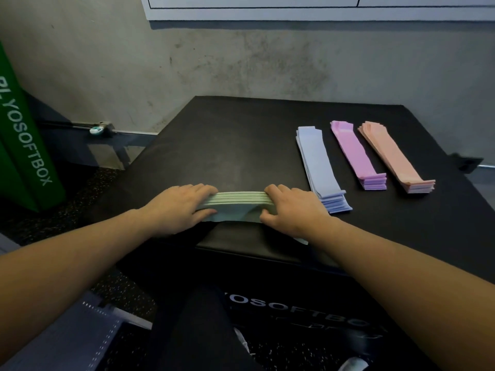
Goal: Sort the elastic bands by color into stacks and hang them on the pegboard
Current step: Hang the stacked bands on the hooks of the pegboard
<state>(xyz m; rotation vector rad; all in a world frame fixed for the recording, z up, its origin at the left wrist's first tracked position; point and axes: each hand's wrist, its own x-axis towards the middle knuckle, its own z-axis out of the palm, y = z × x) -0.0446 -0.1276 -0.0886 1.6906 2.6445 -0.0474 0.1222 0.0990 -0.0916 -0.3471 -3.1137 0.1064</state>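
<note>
Black padded vinyl covers the worktop, a soft box that fills the centre of the frame; pale lettering runs across its front face at lower centre. Behind it, across the top of the frame, stands a stained grey concrete wall, with the lower edge of a white panel at the upper edge. A green soft box with white lettering leans at the left edge, and dark speckled flooring shows at lower left.

On the right half of the worktop lie three sorted stacks, side by side and apart from one another: a blue stack, a purple stack to its right, and a peach stack furthest right.

At frame centre, near the front edge of the worktop, a green stack lies crosswise, to the left of the blue stack. The left hand grips its left end, fingers curled over the top and thumb against the near side. The right hand grips its right end in the same way, so that the stack is pinched between both hands. One green band sags loose below the stack, towards the front edge. Both forearms are bare.
</note>
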